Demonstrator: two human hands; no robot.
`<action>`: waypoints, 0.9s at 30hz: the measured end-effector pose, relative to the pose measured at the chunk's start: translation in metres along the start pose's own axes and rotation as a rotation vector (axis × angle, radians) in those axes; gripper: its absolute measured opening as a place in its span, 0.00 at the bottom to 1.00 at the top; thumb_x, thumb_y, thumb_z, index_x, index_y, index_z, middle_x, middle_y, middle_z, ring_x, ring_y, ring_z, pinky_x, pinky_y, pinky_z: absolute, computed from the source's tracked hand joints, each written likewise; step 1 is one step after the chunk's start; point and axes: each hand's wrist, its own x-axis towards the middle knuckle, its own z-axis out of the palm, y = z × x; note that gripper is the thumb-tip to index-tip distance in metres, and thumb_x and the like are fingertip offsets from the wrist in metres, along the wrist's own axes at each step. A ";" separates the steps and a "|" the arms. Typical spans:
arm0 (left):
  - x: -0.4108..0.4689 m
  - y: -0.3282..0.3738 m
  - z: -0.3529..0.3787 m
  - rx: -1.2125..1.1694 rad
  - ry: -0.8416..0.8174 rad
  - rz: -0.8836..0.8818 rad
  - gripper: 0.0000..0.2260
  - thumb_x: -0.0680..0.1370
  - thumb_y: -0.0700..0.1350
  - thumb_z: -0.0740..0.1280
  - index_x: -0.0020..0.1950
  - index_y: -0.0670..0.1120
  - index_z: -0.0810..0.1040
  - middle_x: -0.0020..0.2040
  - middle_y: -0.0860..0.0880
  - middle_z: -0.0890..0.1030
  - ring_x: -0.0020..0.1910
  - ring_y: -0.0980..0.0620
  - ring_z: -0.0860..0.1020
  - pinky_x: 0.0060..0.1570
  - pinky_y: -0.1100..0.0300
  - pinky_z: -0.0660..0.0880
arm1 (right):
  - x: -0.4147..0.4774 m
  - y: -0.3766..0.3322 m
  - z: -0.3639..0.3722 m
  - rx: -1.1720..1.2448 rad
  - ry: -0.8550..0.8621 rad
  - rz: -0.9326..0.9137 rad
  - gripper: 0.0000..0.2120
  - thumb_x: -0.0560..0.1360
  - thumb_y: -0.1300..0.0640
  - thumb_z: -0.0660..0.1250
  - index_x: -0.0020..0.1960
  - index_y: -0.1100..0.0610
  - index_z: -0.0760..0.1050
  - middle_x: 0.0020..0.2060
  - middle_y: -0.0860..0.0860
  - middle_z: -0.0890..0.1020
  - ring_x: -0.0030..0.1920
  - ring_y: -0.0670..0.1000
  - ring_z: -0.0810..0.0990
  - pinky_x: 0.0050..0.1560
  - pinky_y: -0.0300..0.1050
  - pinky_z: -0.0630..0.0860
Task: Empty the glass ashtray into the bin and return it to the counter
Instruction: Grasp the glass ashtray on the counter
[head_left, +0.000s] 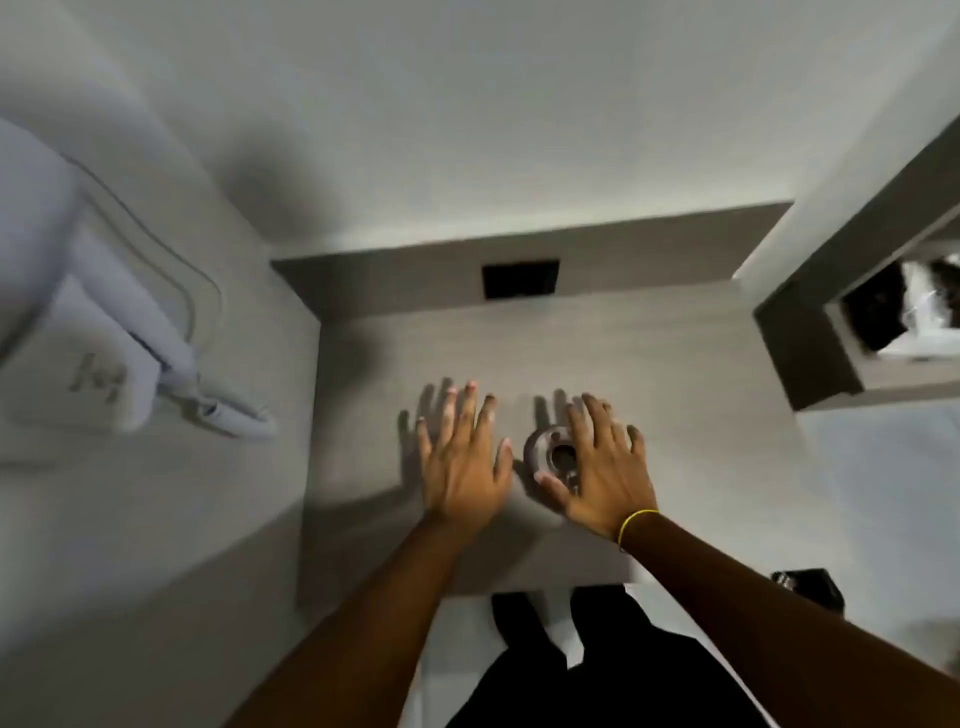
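Note:
A round glass ashtray (549, 453) with a dark centre rests on the grey counter (675, 415), a little right of the middle. My right hand (605, 467) hovers over its right half with fingers spread and the thumb at its near rim; it does not grip the ashtray. My left hand (460, 457) lies flat and spread just left of the ashtray, holding nothing. The bin (878, 317), a dark box holding a white liner and dark contents, stands at the right, beyond the counter's edge.
A bed with white linen (78, 322) and a folded towel fills the left side. A dark socket plate (520, 280) sits in the wall panel behind the counter. A small black object (808, 590) lies on the floor at the right. My legs stand below the counter's front edge.

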 end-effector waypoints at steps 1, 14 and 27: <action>-0.007 0.001 0.014 0.004 -0.051 -0.014 0.28 0.82 0.57 0.65 0.82 0.50 0.71 0.86 0.48 0.65 0.86 0.43 0.60 0.80 0.34 0.53 | 0.003 0.002 0.012 0.017 -0.073 0.031 0.51 0.74 0.23 0.57 0.85 0.54 0.55 0.84 0.58 0.61 0.83 0.64 0.63 0.75 0.69 0.66; -0.053 -0.017 0.101 -0.017 -0.232 0.049 0.32 0.85 0.63 0.56 0.86 0.49 0.61 0.89 0.44 0.57 0.88 0.41 0.55 0.80 0.29 0.52 | 0.027 -0.008 0.029 -0.043 -0.168 0.089 0.51 0.66 0.34 0.68 0.82 0.57 0.60 0.75 0.57 0.70 0.70 0.65 0.72 0.59 0.64 0.77; -0.054 -0.019 0.104 -0.035 -0.221 0.045 0.33 0.84 0.63 0.58 0.87 0.51 0.59 0.89 0.45 0.56 0.88 0.42 0.53 0.81 0.29 0.51 | 0.049 -0.010 0.008 0.003 -0.289 0.067 0.50 0.61 0.44 0.80 0.76 0.60 0.63 0.66 0.58 0.72 0.64 0.63 0.75 0.57 0.58 0.81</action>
